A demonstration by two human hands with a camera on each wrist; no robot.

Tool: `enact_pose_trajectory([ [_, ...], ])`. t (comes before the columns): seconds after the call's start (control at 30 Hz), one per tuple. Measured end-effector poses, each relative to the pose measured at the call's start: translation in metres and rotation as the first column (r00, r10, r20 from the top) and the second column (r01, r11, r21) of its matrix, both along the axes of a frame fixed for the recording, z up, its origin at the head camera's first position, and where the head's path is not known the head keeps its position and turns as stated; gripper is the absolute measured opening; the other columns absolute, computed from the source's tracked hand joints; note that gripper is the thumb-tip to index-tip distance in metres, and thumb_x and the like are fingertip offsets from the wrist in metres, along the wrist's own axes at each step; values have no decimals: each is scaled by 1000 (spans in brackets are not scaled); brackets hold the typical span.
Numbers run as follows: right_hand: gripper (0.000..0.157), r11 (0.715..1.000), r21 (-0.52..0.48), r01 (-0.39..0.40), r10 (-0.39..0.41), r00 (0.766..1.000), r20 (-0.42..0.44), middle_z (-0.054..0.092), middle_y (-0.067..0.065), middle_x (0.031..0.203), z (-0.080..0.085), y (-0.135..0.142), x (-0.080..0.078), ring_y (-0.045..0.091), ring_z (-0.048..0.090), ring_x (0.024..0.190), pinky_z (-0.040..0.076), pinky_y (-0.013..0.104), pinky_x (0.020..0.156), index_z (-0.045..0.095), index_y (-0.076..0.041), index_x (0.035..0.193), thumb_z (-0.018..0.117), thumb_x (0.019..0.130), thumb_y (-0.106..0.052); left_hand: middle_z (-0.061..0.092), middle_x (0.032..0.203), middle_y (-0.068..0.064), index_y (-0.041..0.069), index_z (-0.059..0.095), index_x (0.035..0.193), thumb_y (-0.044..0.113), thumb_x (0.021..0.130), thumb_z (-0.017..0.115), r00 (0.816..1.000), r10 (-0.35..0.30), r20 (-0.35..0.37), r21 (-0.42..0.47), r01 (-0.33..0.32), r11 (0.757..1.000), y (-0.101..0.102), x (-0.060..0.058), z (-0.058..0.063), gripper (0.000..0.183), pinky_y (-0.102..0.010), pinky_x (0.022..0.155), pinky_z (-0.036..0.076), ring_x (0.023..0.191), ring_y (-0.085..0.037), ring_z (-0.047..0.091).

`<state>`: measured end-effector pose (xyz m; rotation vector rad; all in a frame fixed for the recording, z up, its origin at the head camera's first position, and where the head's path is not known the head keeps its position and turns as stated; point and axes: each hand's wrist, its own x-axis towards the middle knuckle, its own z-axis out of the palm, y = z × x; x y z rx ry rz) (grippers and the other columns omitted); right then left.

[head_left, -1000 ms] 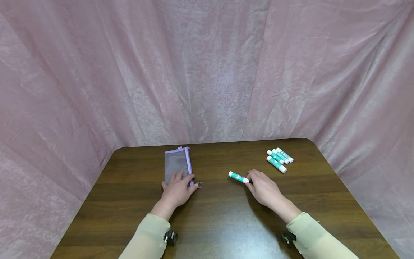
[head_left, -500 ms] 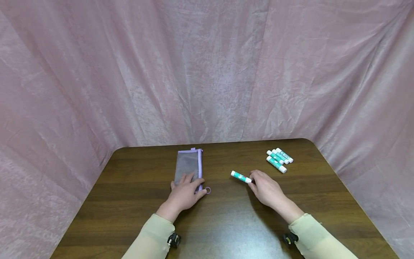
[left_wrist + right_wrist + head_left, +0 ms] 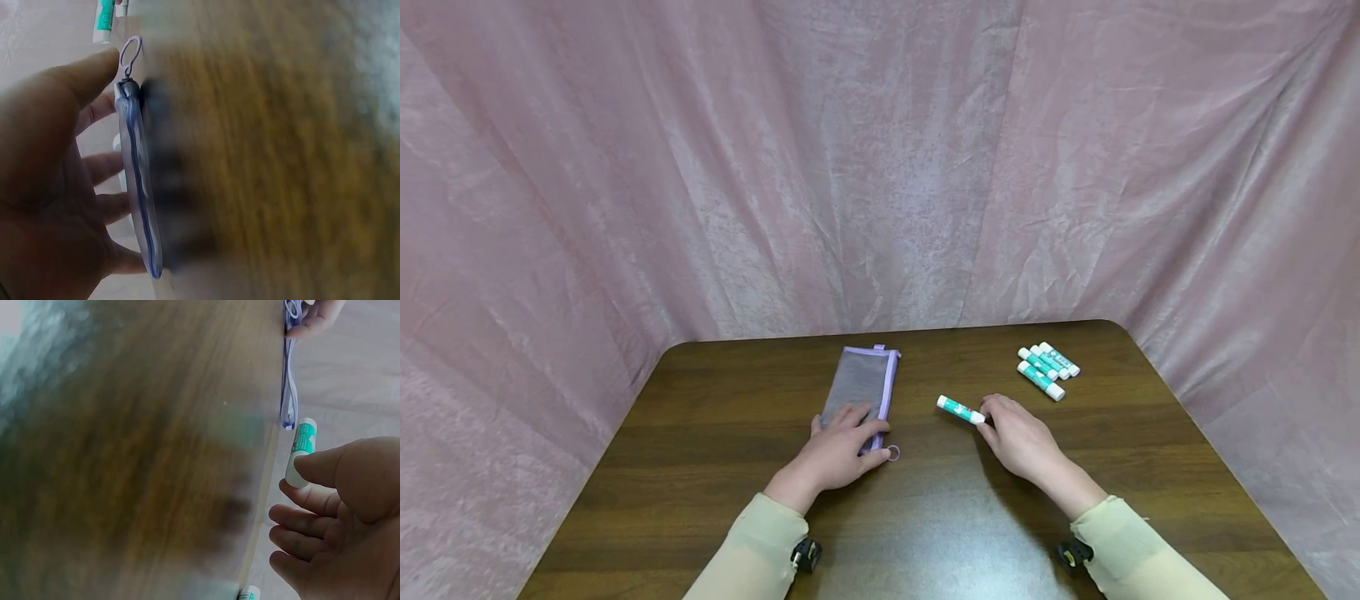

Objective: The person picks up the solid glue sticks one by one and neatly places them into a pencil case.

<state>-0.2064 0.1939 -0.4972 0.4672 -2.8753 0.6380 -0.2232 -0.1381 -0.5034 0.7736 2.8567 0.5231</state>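
Observation:
A grey mesh zip pouch (image 3: 861, 375) with purple edging lies flat on the table, slightly slanted. My left hand (image 3: 837, 454) rests on its near end, fingers spread, the thumb by the small purple ring (image 3: 893, 452) on the zip. Edge-on in the left wrist view, the zipper (image 3: 139, 181) runs in front of the fingers. To the right, my right hand (image 3: 1018, 437) pinches one white cap end of a green-and-white glue stick (image 3: 958, 410) between thumb and index finger. That glue stick's other end points left, toward the pouch, with a gap between them.
Several more glue sticks (image 3: 1041, 381) lie side by side at the back right of the brown wooden table (image 3: 715, 417). Pink curtains (image 3: 880, 167) hang behind the table and along its sides.
My left hand has slid the pouch to the right and a little nearer, and the pouch has turned slightly. The right hand and its glue stick have shifted slightly right.

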Motion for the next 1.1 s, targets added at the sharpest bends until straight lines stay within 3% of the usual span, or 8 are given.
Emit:
enact_pose_trajectory([
  [0.27, 9, 1000, -8, 1, -1, 1000, -9, 71, 19, 135, -1, 0, 1, 38, 67, 125, 58, 55, 93, 67, -7, 106, 76, 103, -9, 46, 171, -11, 28, 71, 141, 52, 107, 68, 996, -79, 32, 53, 78, 996, 2, -1, 3, 41, -89, 116, 14, 161, -49, 30],
  [0.4, 10, 1000, -15, -4, 3, 1000, -16, 71, 19, 133, 0, 0, 1, 38, 68, 124, 59, 55, 92, 67, -7, 106, 76, 103, -9, 47, 171, -11, 28, 69, 144, 51, 107, 68, 998, -68, -17, 56, 69, 996, 5, -2, 1, 44, -89, 117, 13, 161, -50, 32],
  [0.57, 9, 1000, -23, 4, -4, 1000, -12, 71, 19, 134, -1, 0, 1, 38, 67, 125, 58, 56, 94, 67, -7, 106, 76, 103, -9, 52, 166, -14, 23, 62, 155, 48, 106, 71, 989, 45, -138, 35, -41, 999, 13, -2, 0, 56, -88, 115, 22, 157, -49, 39],
  [0.77, 9, 1000, -27, 8, -9, 1000, -7, 70, 20, 137, -1, -1, 0, 39, 67, 128, 58, 56, 95, 68, -7, 107, 76, 103, -10, 56, 159, -20, 13, 61, 153, 52, 102, 75, 954, 204, -218, 14, -206, 978, 28, 4, 4, 66, -87, 109, 34, 153, -50, 45],
  [0.93, 9, 999, -42, 5, -6, 1000, -18, 70, 19, 134, -1, -4, 0, 38, 68, 124, 59, 55, 91, 68, -9, 104, 76, 103, -10, 57, 158, -24, 8, 61, 152, 53, 101, 76, 930, 255, -266, -20, -270, 963, 40, 9, 1, 70, -86, 106, 39, 151, -51, 46],
  [1.1, 9, 999, -47, 3, -4, 1000, -17, 70, 19, 134, -1, -7, -1, 38, 68, 123, 59, 56, 90, 67, -10, 103, 76, 103, -10, 53, 161, -24, 6, 58, 155, 52, 103, 74, 928, 284, -241, -51, -305, 951, 46, 10, -2, 72, -86, 104, 40, 152, -54, 43],
])
